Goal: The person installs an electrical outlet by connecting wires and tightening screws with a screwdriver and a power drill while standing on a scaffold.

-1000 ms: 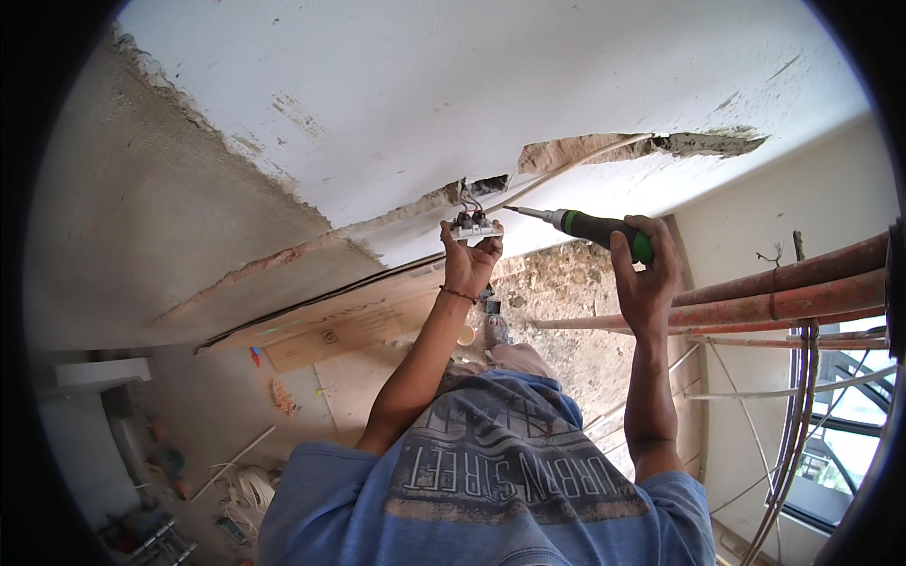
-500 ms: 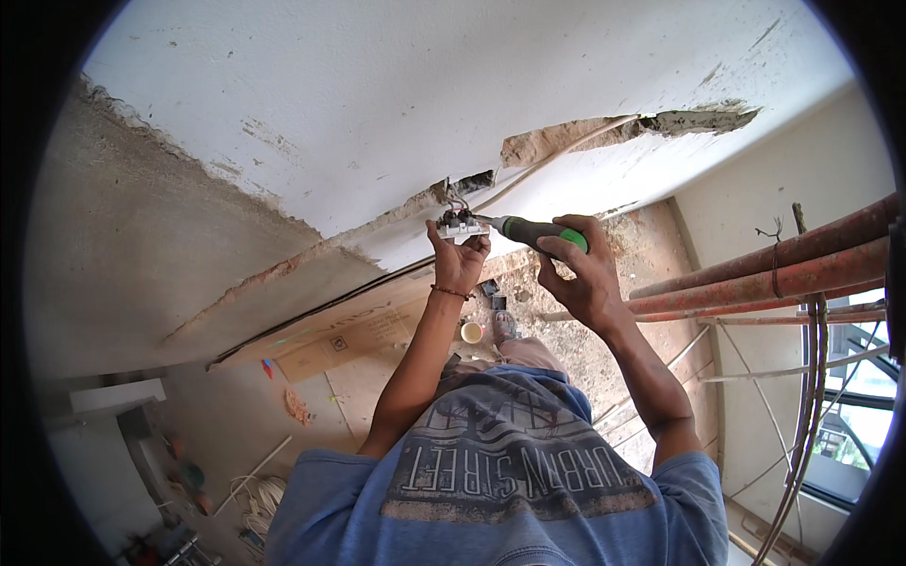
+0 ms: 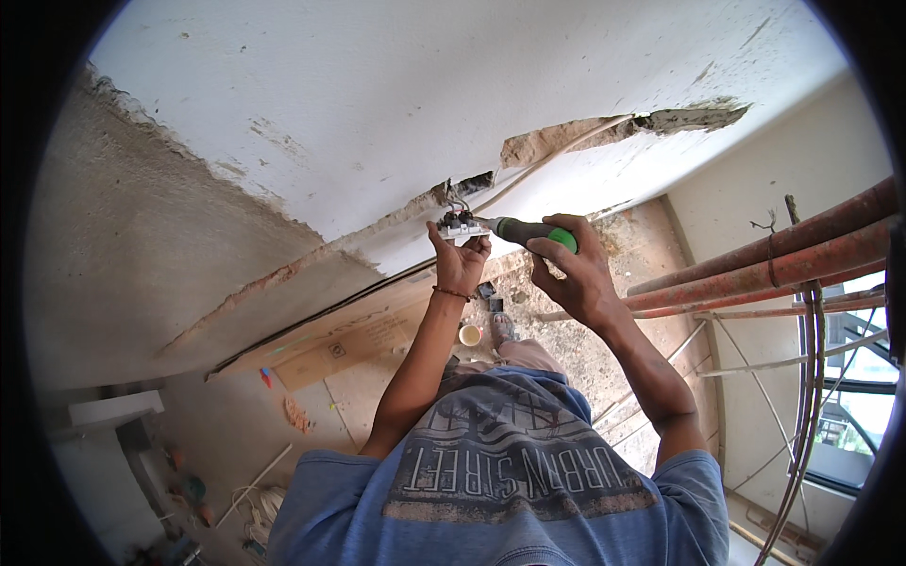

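My left hand (image 3: 461, 264) grips a white electrical faceplate (image 3: 464, 233) from below, thumb on its left end and fingers at its right. Dark terminals (image 3: 457, 219) sit on the plate's wall side. Thin wires (image 3: 460, 202) run from them up to a rectangular hole (image 3: 472, 183) in the wall. My right hand (image 3: 579, 274) is closed round the green-and-black handle of a screwdriver (image 3: 534, 233). It lies nearly level, pointing left, with its tip at the right side of the terminals. Whether the tip sits in a screw is too small to tell.
A pale cable (image 3: 557, 154) runs along a broken channel in the white wall (image 3: 359, 94). Red scaffold pipes (image 3: 764, 274) stand at the right. Below lie flattened cardboard (image 3: 349, 351), a cup (image 3: 470, 335) and a black box (image 3: 495, 305) on the dusty floor.
My right hand and the screwdriver handle have shifted slightly left, and the fingers have changed their place on the handle. The left hand still holds the faceplate in the same place.
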Available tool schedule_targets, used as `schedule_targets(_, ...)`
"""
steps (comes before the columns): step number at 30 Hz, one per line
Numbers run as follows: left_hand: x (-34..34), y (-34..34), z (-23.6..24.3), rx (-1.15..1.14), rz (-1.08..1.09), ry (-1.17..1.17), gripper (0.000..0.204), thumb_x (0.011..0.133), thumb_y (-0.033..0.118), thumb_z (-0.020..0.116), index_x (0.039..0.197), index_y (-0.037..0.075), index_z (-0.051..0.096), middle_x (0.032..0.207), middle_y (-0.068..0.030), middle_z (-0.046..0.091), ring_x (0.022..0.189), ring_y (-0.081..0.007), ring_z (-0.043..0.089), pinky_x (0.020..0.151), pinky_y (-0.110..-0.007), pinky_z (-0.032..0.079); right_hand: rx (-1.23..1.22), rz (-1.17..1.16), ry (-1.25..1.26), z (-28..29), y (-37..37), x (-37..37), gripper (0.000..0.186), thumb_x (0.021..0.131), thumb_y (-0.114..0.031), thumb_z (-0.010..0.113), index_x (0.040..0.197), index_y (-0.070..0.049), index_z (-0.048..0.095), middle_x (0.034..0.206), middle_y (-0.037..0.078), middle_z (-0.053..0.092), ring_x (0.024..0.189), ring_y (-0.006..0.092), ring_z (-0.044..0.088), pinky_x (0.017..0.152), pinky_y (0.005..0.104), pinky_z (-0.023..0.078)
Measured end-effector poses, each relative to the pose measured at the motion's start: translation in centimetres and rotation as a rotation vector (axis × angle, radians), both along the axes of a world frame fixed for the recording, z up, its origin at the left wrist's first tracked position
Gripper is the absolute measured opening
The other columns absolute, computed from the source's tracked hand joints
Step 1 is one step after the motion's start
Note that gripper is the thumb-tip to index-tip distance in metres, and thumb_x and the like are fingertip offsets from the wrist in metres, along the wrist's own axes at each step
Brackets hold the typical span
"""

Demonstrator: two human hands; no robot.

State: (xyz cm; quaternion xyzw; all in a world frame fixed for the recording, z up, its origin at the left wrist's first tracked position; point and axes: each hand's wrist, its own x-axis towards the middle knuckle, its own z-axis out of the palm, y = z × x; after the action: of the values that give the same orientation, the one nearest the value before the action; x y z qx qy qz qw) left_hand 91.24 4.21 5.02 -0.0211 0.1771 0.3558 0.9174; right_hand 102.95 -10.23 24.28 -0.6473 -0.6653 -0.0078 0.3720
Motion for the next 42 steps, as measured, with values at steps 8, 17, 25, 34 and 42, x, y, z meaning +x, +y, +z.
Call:
schedule_targets(8, -0.2, 0.3, -0.6, -0.049, -0.025, 0.004, 0.055, 0.086, 0.064, 0.055, 0.112, 0.015, 0.056, 0.103, -0.0065, 0.059, 0.088, -0.0235, 0.051, 0.075, -0.036, 0.045, -0.054, 0.022, -0.11, 1.3, 1.0, -1.6, 0.038, 0.07, 0.0, 0.074, 0.104, -0.013, 0.063, 0.111, 0.017, 0.054, 0.097, 0.0353, 0.058, 0.078, 0.0424, 0.051)
schedule_targets(17, -0.6, 0.4, -0.5, 0.034, -0.038, -0.04, 0.053, 0.086, 0.063, 0.055, 0.109, 0.015, 0.058, 0.099, -0.0066, 0.062, 0.088, -0.0224, 0.055, 0.075, -0.035, 0.046, 0.013, -0.12, -0.046, 0.8, 1.1, -3.3, 0.038, 0.07, -0.001, 0.071, 0.105, -0.015, 0.063, 0.108, 0.015, 0.053, 0.099, 0.0346, 0.056, 0.078, 0.0429, 0.051)
schedule_targets(25, -0.3, 0.8, -0.3, -0.049, -0.005, 0.1, 0.068, 0.079, 0.07, 0.059, 0.107, 0.009, 0.056, 0.089, -0.0093, 0.058, 0.079, -0.0216, 0.053, 0.069, -0.033, 0.048, -0.017, -0.079, -0.088, 0.6, 0.7, -4.3, 0.04, 0.071, -0.002, 0.071, 0.109, -0.014, 0.063, 0.108, 0.014, 0.054, 0.097, 0.0339, 0.057, 0.078, 0.0425, 0.051)
schedule_targets(34, -0.6, 0.8, 0.2, 0.017, -0.043, 0.078, 0.071, 0.078, 0.072, 0.059, 0.111, 0.009, 0.055, 0.091, -0.0097, 0.058, 0.079, -0.0221, 0.053, 0.07, -0.034, 0.048, -0.092, -0.215, 0.091, 1.7, 0.6, -5.2, 0.036, 0.081, -0.008, 0.069, 0.114, -0.006, 0.056, 0.1, 0.018, 0.059, 0.086, 0.0377, 0.062, 0.069, 0.0442, 0.051)
schedule_targets(42, -0.2, 1.2, -1.3, -0.007, -0.025, 0.09, 0.068, 0.081, 0.069, 0.057, 0.114, 0.01, 0.054, 0.1, -0.0101, 0.056, 0.088, -0.022, 0.051, 0.079, -0.035, 0.045, -0.303, -0.223, -0.006, 2.8, 0.2, -6.6, 0.029, 0.089, -0.018, 0.065, 0.114, -0.007, 0.057, 0.089, 0.018, 0.057, 0.072, 0.0388, 0.062, 0.06, 0.0468, 0.048)
